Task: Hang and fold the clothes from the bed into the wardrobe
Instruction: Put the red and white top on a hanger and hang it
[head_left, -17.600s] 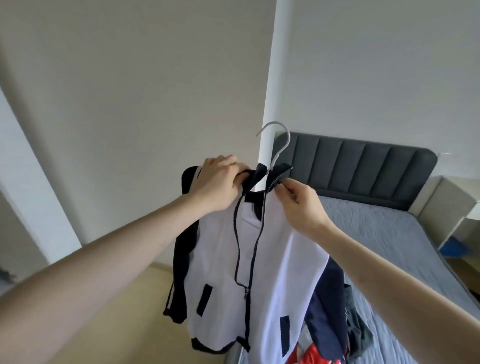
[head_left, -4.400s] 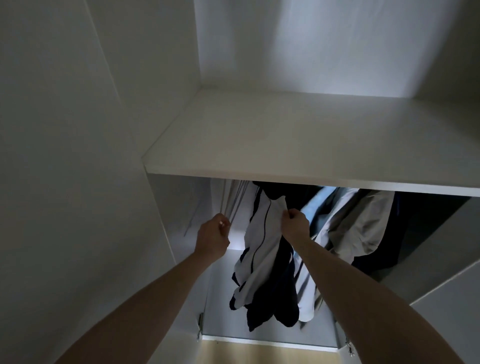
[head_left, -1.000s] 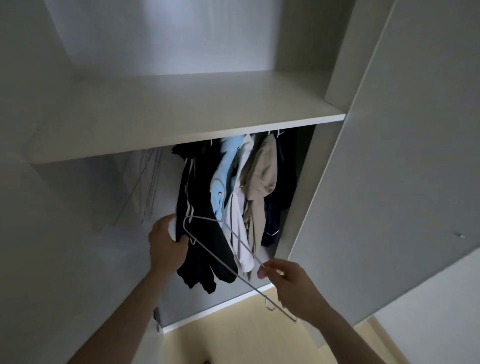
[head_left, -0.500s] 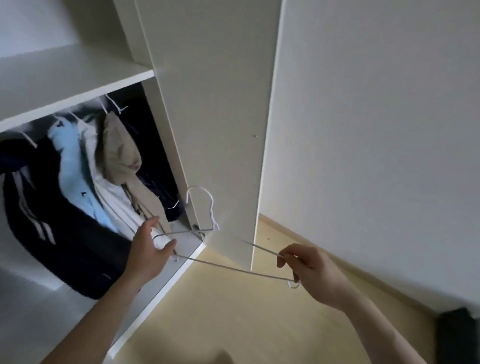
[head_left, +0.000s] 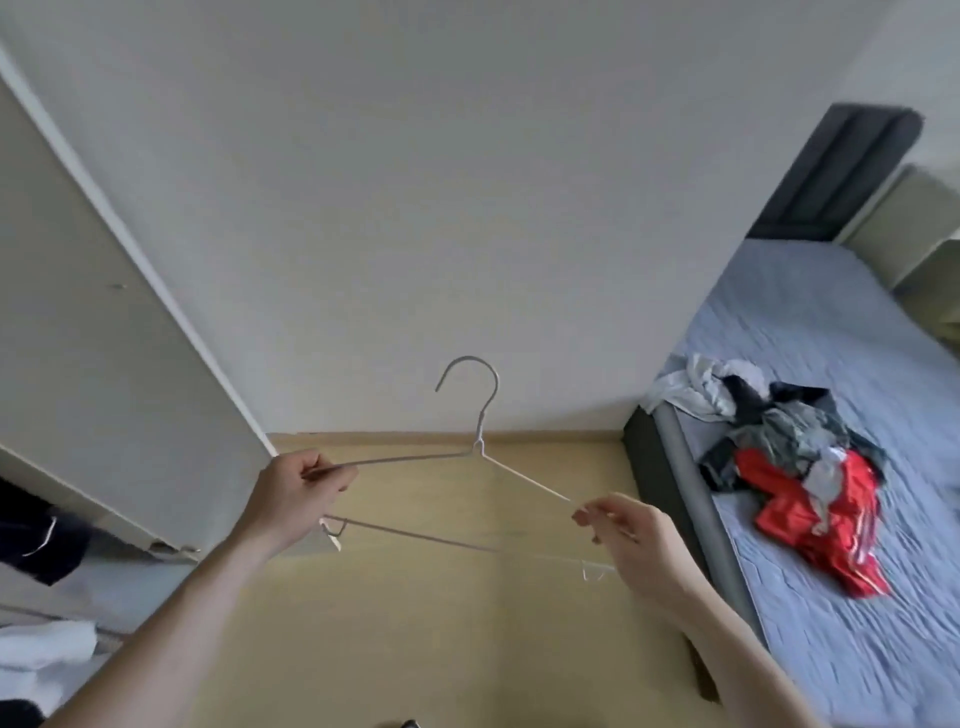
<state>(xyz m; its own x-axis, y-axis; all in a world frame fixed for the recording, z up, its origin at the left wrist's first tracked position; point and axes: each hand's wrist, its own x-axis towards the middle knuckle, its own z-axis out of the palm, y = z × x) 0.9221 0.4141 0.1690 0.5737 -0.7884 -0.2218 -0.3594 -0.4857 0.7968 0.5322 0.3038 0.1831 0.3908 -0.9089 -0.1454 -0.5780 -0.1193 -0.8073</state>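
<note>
An empty white wire hanger (head_left: 480, 452) is held level in front of me, hook pointing up. My left hand (head_left: 296, 493) grips its left shoulder, and my right hand (head_left: 631, 530) pinches its right end. A heap of clothes (head_left: 795, 457) lies on the bed (head_left: 831, 597) at the right: white, dark grey and a red garment with white stripes. The open wardrobe door (head_left: 93, 338) stands at the left, with dark hanging clothes (head_left: 36, 540) showing at the left edge.
Pale wooden floor (head_left: 441, 623) lies between the wardrobe and the bed. A bare white wall fills the middle. The dark padded headboard (head_left: 841, 171) and a light bedside unit (head_left: 914, 234) stand at the far right. White fabric (head_left: 41, 654) lies low at the left.
My view has swung right, from the wardrobe interior to the wall and bed. Both hands still hold the empty hanger, now turned upright.
</note>
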